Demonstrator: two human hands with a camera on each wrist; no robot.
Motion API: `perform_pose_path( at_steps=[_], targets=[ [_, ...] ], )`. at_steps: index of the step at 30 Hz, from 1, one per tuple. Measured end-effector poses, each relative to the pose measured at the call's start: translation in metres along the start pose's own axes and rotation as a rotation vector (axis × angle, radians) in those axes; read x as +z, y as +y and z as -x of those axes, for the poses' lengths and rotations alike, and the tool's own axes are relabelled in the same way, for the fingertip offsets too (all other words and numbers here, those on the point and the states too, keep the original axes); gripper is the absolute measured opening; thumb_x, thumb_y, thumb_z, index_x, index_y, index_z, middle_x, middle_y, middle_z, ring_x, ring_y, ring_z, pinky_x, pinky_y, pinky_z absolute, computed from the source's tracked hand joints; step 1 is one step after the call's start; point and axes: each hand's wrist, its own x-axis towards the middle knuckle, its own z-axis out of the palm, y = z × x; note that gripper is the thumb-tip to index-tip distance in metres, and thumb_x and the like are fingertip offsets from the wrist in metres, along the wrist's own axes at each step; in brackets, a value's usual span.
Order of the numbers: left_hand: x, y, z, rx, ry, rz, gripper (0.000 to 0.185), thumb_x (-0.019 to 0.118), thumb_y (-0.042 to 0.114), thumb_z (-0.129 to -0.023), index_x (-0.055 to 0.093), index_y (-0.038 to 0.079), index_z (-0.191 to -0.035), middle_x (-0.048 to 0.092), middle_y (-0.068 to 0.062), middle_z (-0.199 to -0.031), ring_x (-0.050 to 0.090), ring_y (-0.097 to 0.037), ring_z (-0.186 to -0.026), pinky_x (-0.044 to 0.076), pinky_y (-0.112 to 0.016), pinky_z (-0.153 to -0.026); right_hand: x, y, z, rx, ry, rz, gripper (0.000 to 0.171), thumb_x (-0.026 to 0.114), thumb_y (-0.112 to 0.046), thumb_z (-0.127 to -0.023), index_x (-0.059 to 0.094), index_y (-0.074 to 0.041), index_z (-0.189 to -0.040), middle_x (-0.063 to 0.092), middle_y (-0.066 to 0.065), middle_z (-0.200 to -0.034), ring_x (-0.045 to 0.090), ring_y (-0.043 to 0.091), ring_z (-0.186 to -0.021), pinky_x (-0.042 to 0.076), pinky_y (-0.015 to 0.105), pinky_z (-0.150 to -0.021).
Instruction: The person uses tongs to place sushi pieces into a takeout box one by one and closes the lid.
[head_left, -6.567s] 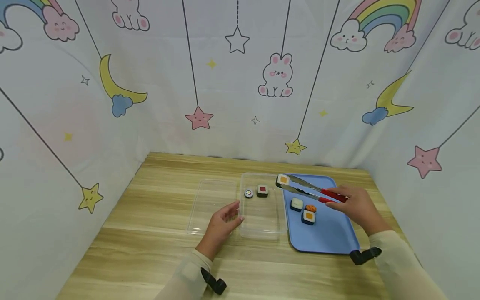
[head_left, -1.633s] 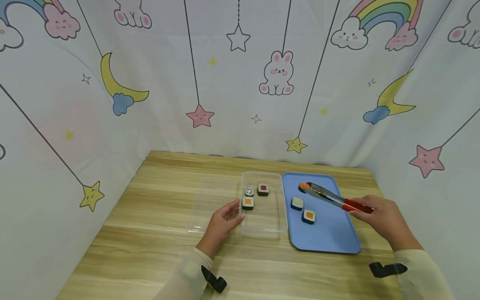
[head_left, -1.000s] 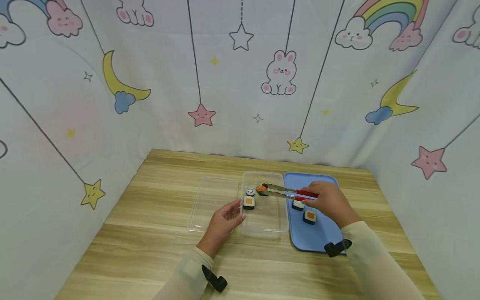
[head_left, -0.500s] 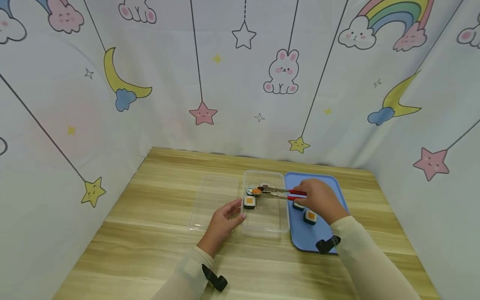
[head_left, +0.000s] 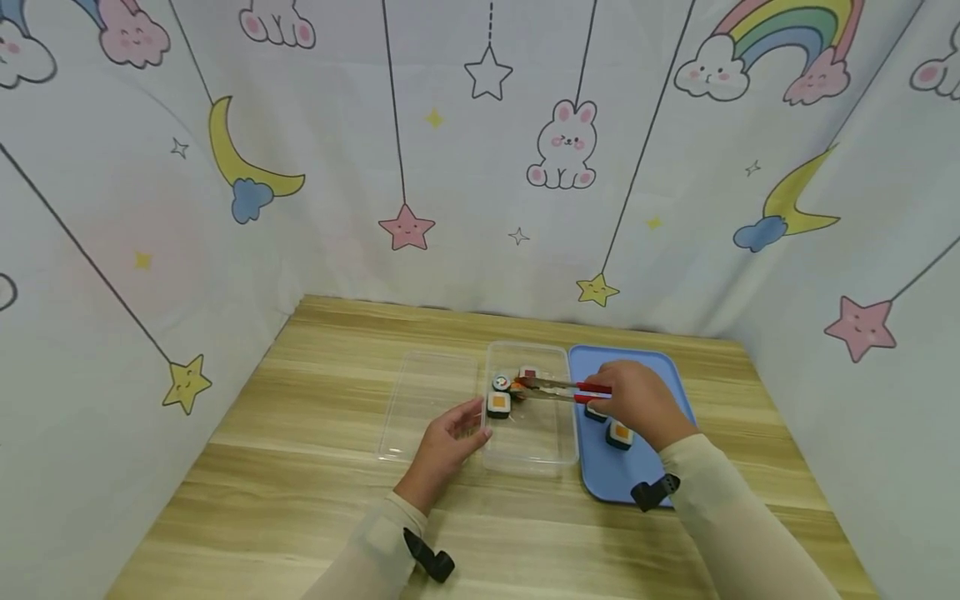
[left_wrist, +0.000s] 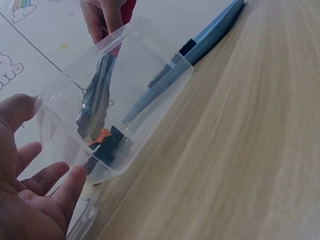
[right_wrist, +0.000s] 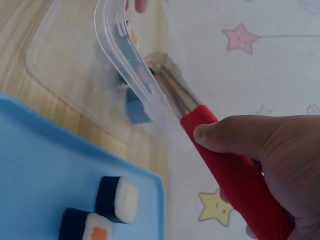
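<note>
Stretching back to a white cloth backdrop (head_left: 480,183), the bench (head_left: 285,500) shows pale yellow-brown wood grain running mostly from side to side, with soft streaks of light on its front part. The cloth rises behind the bench and along both flanks, lightly creased and printed with rainbows, moons, stars, clouds and rabbits hanging from drawn lines. On the wood, from left to right, lie a flat clear lid (head_left: 431,375), a clear container (head_left: 540,433) and a blue tray (head_left: 611,479) set just beside it. The left hand (head_left: 444,446) has its fingers spread and relaxed against the container's left side, grasping nothing. The right hand (head_left: 643,400) is closed round red-handled tongs (right_wrist: 222,172), whose tips meet an orange-topped sushi piece (left_wrist: 103,135) inside the container, towards its far left corner; how firmly they pinch it cannot be told. Near that piece sit a small round roll (head_left: 501,382), a red-centred roll (head_left: 528,372) and an orange-centred roll (head_left: 498,405). On the tray rest a white-topped piece (head_left: 596,411), partly hidden by the right hand, and another orange-centred roll (head_left: 619,434).
</note>
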Motion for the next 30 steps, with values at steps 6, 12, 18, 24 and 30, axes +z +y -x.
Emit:
perform_pose_path(
  at_steps=[6, 12, 18, 24, 30],
  targets=[
    [0.001, 0.001, 0.000, 0.012, 0.001, 0.017, 0.054, 0.076, 0.003, -0.094, 0.058, 0.000, -0.145, 0.060, -0.018, -0.145, 0.060, -0.038, -0.129, 0.047, -0.053, -0.109, -0.002, 0.000, 0.001, 0.014, 0.011, 0.004, 0.030, 0.089, -0.022, -0.084, 0.082, -0.014, -0.111, 0.069, -0.006, -0.089, 0.060, 0.014, -0.077, 0.055, 0.036, -0.069],
    [0.001, 0.004, 0.000, -0.014, -0.006, 0.002, 0.053, 0.073, 0.002, -0.095, 0.057, 0.001, -0.146, 0.059, -0.017, -0.147, 0.058, -0.036, -0.131, 0.047, -0.049, -0.109, -0.009, 0.009, 0.012, 0.055, 0.078, -0.052, 0.043, 0.089, -0.024, -0.084, 0.078, -0.010, -0.123, 0.073, 0.004, -0.108, 0.066, 0.025, -0.094, 0.058, 0.046, -0.080],
    [0.001, 0.005, 0.000, -0.025, -0.004, 0.014, 0.053, 0.073, 0.001, -0.095, 0.057, 0.000, -0.146, 0.057, -0.018, -0.148, 0.057, -0.038, -0.133, 0.045, -0.053, -0.111, -0.016, 0.031, 0.030, 0.109, 0.176, -0.099, 0.049, 0.087, -0.025, -0.085, 0.074, -0.008, -0.130, 0.070, 0.018, -0.124, 0.065, 0.039, -0.108, 0.058, 0.056, -0.084],
    [0.001, 0.004, -0.001, -0.022, -0.004, 0.001, 0.053, 0.072, 0.001, -0.096, 0.056, -0.002, -0.146, 0.057, -0.021, -0.148, 0.058, -0.039, -0.131, 0.045, -0.055, -0.110, -0.018, 0.062, 0.056, 0.162, 0.236, -0.092, 0.053, 0.089, -0.026, -0.084, 0.073, -0.004, -0.130, 0.072, 0.018, -0.111, 0.065, 0.037, -0.095, 0.058, 0.050, -0.074],
    [0.001, 0.004, 0.000, -0.040, -0.009, -0.019, 0.054, 0.073, 0.005, -0.096, 0.056, 0.001, -0.147, 0.057, -0.018, -0.149, 0.058, -0.037, -0.132, 0.044, -0.053, -0.112, -0.010, 0.091, 0.092, 0.259, 0.216, -0.140, 0.055, 0.089, -0.029, -0.083, 0.073, -0.001, -0.127, 0.070, 0.013, -0.102, 0.061, 0.029, -0.085, 0.052, 0.037, -0.066]
  ],
)
